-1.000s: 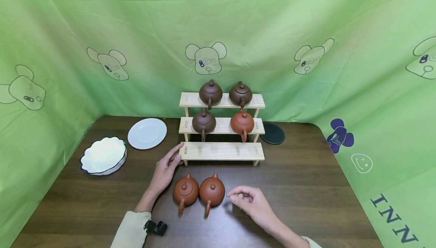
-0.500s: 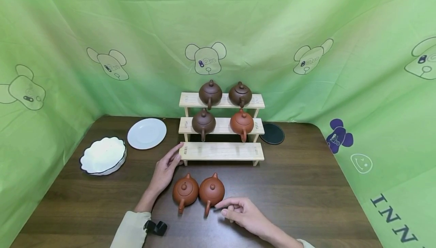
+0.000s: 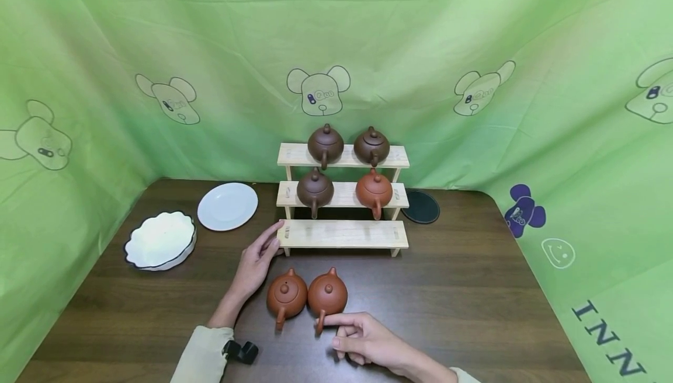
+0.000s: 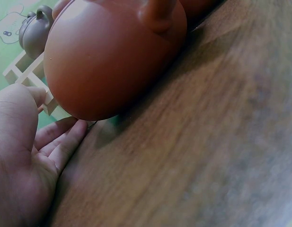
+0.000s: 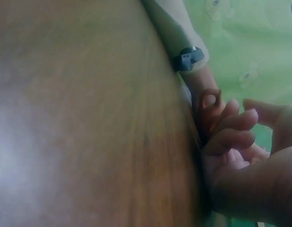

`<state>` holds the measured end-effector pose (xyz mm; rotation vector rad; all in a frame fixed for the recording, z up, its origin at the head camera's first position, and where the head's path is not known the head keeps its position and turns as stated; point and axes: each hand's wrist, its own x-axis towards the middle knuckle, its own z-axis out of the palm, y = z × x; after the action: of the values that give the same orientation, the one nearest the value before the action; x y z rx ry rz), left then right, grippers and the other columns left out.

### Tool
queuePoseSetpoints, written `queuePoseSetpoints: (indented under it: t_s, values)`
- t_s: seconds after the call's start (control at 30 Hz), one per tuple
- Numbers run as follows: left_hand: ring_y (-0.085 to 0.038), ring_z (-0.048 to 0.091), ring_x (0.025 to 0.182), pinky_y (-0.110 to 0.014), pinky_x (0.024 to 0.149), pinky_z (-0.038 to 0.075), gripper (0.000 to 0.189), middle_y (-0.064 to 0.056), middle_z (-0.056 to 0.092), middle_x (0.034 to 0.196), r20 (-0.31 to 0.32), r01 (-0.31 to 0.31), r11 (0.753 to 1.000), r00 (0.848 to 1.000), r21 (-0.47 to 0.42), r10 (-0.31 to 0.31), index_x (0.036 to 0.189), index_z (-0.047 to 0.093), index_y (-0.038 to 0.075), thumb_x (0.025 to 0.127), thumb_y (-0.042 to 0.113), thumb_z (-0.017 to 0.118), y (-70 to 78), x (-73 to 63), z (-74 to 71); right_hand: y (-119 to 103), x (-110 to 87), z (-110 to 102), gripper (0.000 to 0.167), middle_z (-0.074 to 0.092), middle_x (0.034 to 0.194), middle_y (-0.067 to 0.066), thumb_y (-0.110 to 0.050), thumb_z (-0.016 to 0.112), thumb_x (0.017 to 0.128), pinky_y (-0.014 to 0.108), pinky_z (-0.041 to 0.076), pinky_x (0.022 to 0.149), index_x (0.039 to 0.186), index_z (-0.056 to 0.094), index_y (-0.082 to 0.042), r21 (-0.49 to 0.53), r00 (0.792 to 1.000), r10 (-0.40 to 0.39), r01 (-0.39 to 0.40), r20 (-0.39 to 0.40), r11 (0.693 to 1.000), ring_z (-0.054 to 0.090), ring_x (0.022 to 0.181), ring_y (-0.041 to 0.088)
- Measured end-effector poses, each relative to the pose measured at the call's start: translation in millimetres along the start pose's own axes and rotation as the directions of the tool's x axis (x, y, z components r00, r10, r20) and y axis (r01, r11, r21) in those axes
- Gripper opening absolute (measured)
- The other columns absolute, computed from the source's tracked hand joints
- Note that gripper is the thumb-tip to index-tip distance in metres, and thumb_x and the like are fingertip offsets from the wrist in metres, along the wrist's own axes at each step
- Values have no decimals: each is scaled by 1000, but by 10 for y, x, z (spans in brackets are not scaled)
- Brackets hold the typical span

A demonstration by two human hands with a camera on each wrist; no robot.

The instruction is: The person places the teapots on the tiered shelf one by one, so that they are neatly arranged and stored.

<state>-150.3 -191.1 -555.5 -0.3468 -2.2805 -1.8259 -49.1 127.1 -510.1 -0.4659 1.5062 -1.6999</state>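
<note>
My left hand [image 3: 253, 267] holds the left end of the lowest step of a three-tier wooden display stand [image 3: 342, 234], thumb toward the front corner and index finger toward the back. Two reddish-brown clay teapots stand side by side before it: a left teapot [image 3: 286, 296] and a right teapot [image 3: 328, 296], spouts toward the stand. My right hand [image 3: 368, 339] stretches its index finger to the right teapot's handle [image 3: 320, 326], the tip showing just past it; the thumb stays apart and the other fingers curl loosely. The left wrist view shows a teapot's round side [image 4: 112, 56] close to the left hand.
Dark brown teapots [image 3: 326, 145] sit on the top tier; a dark teapot [image 3: 315, 188] and a reddish teapot [image 3: 374, 189] share the middle tier. A white plate [image 3: 228, 206] and scalloped bowl [image 3: 160, 240] lie left, a black round coaster [image 3: 422, 206] right. Green cloth [image 3: 210, 50] hangs behind.
My right hand has moved down and left from beside the right teapot's body, and its index finger now reaches the handle. My left hand and both teapots have stayed in place.
</note>
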Motion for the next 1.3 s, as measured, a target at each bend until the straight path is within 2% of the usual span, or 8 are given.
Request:
queuePoseSetpoints:
  t_s: [0.23,0.43,0.5,0.6,0.73,0.83,1.07,1.3]
  values:
    - [-6,69,125,-21,101,61,44,-17,57,164,-3,77,997,997,11,-77,162,59,10,118,16,56,173,-13,19,9,-11,-6,44,69,89,-4,-6,63,111,11,35,49,150,57,14,46,1000,-10,9,20,999,47,58,-3]
    - [1,66,126,-19,103,59,44,-12,55,166,6,117,993,993,31,-117,163,58,12,119,16,56,180,-7,7,12,-40,1,38,65,83,-6,-8,66,109,11,34,49,137,60,18,15,997,-7,8,-71,1000,44,56,-2]
    - [-1,66,128,-17,103,59,44,-12,56,166,4,105,994,994,36,-106,163,59,13,119,18,57,171,-7,6,15,-54,0,36,64,82,-5,-10,67,109,12,33,48,133,62,17,-10,993,-6,5,-119,1000,43,55,-1]
    - [-5,67,129,-16,100,60,44,-14,58,164,-1,39,999,999,16,-39,162,60,13,118,20,58,93,-10,0,17,-62,-7,34,64,81,-5,-12,68,109,12,32,47,129,66,16,-43,985,-12,4,-175,999,42,55,-1]
    - [-7,69,127,-18,97,62,44,-14,59,163,1,-41,999,999,-12,41,161,61,15,118,23,58,-41,-4,-21,9,-45,-7,34,64,80,-5,-12,68,110,11,33,48,129,70,16,-59,982,-27,16,-189,998,42,55,-2]
    - [-6,70,126,-18,97,62,44,-14,59,163,6,-43,999,999,-11,43,162,60,15,119,22,57,-57,-1,-23,12,-27,2,35,64,79,-5,-11,66,111,11,32,47,129,70,18,-56,982,-41,31,-184,998,40,54,-3]
    - [-8,68,128,-20,102,61,44,-16,57,164,4,66,998,998,6,-66,161,60,11,118,17,58,159,-1,15,21,11,46,34,73,87,-4,-11,66,112,10,29,46,119,71,22,-34,969,-65,59,-238,998,35,51,-5]
    - [-7,67,129,-16,101,59,44,-14,57,164,2,96,995,995,31,-96,161,59,9,118,13,57,198,10,26,19,21,50,35,61,71,-9,-12,65,112,12,24,45,118,71,22,-39,960,-93,85,-265,996,32,51,-5]
